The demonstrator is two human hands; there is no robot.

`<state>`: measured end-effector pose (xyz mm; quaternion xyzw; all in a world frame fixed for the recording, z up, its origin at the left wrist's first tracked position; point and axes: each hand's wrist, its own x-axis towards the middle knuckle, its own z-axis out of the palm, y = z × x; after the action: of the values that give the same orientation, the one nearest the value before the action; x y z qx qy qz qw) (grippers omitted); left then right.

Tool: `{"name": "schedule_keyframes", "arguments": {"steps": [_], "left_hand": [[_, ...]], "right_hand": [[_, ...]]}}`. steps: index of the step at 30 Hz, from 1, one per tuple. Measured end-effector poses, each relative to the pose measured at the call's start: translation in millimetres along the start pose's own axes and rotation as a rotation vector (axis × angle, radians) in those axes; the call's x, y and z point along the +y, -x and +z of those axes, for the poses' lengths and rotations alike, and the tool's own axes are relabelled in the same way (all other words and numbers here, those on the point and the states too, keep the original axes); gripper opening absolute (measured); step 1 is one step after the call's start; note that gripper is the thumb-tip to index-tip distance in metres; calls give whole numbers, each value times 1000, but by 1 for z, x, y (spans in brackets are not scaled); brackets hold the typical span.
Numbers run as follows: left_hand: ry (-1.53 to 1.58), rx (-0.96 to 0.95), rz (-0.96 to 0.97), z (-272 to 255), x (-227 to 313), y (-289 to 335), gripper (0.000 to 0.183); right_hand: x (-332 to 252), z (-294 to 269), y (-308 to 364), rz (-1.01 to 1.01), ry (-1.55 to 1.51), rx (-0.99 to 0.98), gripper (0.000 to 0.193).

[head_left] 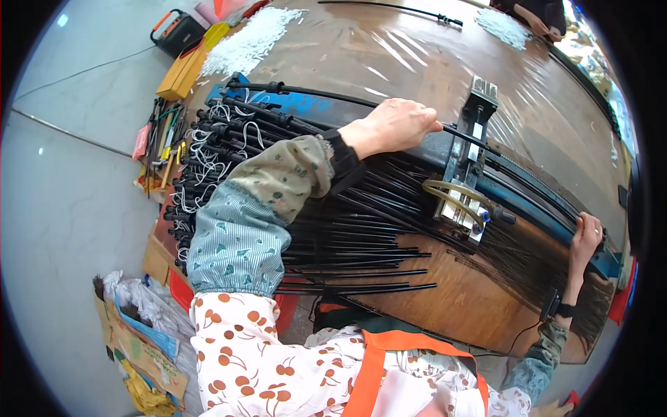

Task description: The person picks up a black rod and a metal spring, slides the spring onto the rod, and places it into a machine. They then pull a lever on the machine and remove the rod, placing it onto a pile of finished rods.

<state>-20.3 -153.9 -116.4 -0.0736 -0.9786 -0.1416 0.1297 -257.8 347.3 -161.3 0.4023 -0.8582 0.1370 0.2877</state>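
Note:
My left hand (397, 126) is closed around a long thin black rod (323, 93) with a thicker collar near its left end. The rod runs right from my fist, past a metal clamp fixture (479, 111) on a blue rail (511, 197). At the rail's far right end, my right hand (588, 236) has its fingers closed around the end of a thin black length, apparently the same rod or a spring along it. Below my left forearm lies a thick pile of black rods (368, 233), with white cords looped at their collared ends.
A beige hose (451, 193) curves over the fixture's metal block. Dark thin springs (521, 257) lie on the wooden tabletop. White small pieces (246, 45) are heaped at the back left, near a yellow box (182, 75) and hand tools. Another person's hands (545, 29) are at the back right.

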Motion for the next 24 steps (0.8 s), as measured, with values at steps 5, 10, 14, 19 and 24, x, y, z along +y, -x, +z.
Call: {"name": "schedule_keyframes", "arguments": {"steps": [5,10,14,19,24], "left_hand": [[16,1,11,10,0,-1,29],[-62,-1,86,18,-6,-11,25],[-122,108,-30,21,0,-7,23],[-122,8,-66,17,11,-17,25],[-123,-36,-108,16,9,-12,26]], "right_hand": [[2,-6,5,77,9,-79,10],[-80,-12,-18,10,-28,-73,32],[-157,-23,-18,-166,7,32,31],[-178,-23,11,-70,-158,3,22],[-198,-15,12,-58,-301,-50,26]]}}
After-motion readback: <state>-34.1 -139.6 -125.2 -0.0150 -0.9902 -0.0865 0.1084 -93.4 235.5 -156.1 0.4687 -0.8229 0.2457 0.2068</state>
